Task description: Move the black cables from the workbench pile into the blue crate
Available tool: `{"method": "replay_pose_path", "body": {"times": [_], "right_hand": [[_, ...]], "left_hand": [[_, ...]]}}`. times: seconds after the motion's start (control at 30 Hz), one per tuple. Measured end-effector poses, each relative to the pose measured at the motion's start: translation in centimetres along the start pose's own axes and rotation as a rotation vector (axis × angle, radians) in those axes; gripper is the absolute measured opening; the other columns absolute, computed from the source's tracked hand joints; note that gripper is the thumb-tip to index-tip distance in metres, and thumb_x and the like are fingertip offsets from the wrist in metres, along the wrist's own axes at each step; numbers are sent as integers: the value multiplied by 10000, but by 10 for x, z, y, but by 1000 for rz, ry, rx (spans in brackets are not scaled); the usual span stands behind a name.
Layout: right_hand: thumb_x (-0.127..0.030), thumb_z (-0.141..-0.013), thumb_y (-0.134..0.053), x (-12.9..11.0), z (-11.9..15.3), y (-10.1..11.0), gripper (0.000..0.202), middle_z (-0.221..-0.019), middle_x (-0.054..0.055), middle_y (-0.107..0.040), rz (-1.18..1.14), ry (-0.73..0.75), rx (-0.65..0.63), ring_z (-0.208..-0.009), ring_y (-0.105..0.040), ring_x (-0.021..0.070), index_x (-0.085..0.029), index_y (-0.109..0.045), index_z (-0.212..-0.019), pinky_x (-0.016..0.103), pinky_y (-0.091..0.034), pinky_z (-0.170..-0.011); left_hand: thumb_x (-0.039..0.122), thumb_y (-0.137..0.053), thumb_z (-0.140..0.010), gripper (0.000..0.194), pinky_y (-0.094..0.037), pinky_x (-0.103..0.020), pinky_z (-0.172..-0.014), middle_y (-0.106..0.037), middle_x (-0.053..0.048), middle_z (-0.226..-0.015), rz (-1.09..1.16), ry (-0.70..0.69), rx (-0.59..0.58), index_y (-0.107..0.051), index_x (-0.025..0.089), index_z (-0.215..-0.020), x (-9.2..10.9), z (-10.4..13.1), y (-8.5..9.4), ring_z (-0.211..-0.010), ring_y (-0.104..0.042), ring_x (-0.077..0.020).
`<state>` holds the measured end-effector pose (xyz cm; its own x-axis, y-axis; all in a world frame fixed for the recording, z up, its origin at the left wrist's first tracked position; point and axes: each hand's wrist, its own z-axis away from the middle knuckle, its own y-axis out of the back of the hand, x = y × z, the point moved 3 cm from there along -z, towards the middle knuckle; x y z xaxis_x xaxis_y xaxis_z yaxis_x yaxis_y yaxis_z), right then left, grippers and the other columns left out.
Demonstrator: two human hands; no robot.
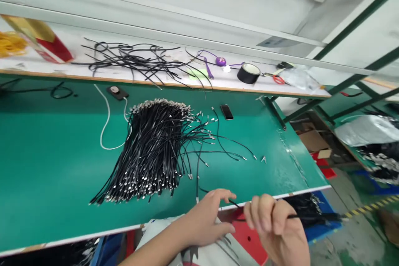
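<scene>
My right hand [277,226] is closed around black cables [318,217] at the table's front edge. Their ends stick out to the right, and thin strands run left toward my other hand. My left hand [208,218] is just beside it, thumb and fingers apart, with a black strand passing by its fingertips. Whether it touches that strand is hard to see. Beyond both hands lies a large pile of black cables [152,145] with silver metal ends. Several loose cables spread from its right side, and a small metal piece [263,159] rests farther right.
The green table [46,166] carries a phone [227,112], a dark device [117,92] and a white cord [104,129]. Above, a shelf holds loose black cords [134,60], black tape [248,73] and scissors [278,79]. Blue bins [327,232] stand below the edge.
</scene>
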<state>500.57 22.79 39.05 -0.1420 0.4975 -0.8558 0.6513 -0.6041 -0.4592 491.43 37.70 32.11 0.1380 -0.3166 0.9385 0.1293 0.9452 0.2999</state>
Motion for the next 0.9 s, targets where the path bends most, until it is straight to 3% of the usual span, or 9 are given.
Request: {"method": "replay_pose_path", "body": {"times": [0.07,0.13,0.2,0.33,0.47,0.57,0.67,0.8,0.9], "right_hand": [[-433,-1007,-582,-1,-8,12,328,-539,-87,-318,-217,-43,181,-407,-258,92,-254,-568,-733,208,-367,-411],[-414,-1044,-518,5,-16,40,344,-569,-110,-235,-341,-75,409,-425,-126,87,-236,-513,-750,178,-309,-387],[-370,-1067,-471,15,-24,78,332,-601,-111,-218,-393,-83,591,-446,-112,93,-226,-488,-768,172,-296,-385],[-345,-1097,-333,34,-31,158,403,-574,-116,-139,-435,-6,766,-426,-100,100,-227,-443,-727,186,-258,-362],[-308,-1085,-147,65,-38,205,469,-528,-111,-159,-396,-92,910,-387,-147,89,-237,-283,-642,192,-249,-368],[-223,-1049,-97,107,-47,212,418,-490,-102,-189,-279,-315,942,-362,-188,78,-239,-162,-637,181,-254,-377],[-262,-1043,-104,152,-55,204,404,-450,-107,-176,-151,-456,867,-335,-178,85,-255,-125,-640,196,-233,-358],[-388,-1032,-168,196,-63,185,428,-405,-118,-118,154,-532,678,-323,-136,105,-279,-154,-618,226,-213,-338],[-532,-996,-348,219,-77,152,455,-420,-106,-244,425,-506,461,-361,-235,114,-277,-318,-620,250,-283,-380]], "left_hand": [[347,-571,-952,308,-470,-385,-987,-682,-100,-1221,-61,70,-79,-553,237,-1239,-1,-7,-4,-1150,-627,-255],[365,-430,-1016,231,-472,-349,-834,-717,-71,-1028,-200,98,-165,-587,245,-1135,-3,-12,-7,-969,-670,-248],[394,-348,-1044,287,-433,-337,-740,-714,-71,-953,-335,124,-209,-593,243,-1050,-9,-15,-7,-891,-671,-253],[420,-282,-1059,360,-395,-333,-686,-714,-84,-916,-505,241,-193,-579,235,-978,-37,-11,0,-855,-676,-263],[411,-263,-1063,392,-424,-337,-719,-732,-102,-947,-578,383,-134,-599,223,-991,-69,0,11,-896,-694,-278],[383,-259,-1063,402,-447,-338,-733,-744,-122,-1003,-592,535,-79,-618,202,-1047,-90,13,21,-927,-708,-282],[361,-267,-1053,424,-469,-356,-750,-753,-162,-1050,-635,707,-41,-638,163,-1108,-110,36,33,-971,-719,-312],[409,-245,-1036,514,-496,-382,-784,-751,-194,-1102,-565,868,26,-645,129,-1197,-129,80,53,-1025,-710,-335],[502,-234,-1013,608,-507,-401,-888,-723,-208,-1235,-433,917,114,-624,127,-1290,-136,109,62,-1146,-676,-342]]}}
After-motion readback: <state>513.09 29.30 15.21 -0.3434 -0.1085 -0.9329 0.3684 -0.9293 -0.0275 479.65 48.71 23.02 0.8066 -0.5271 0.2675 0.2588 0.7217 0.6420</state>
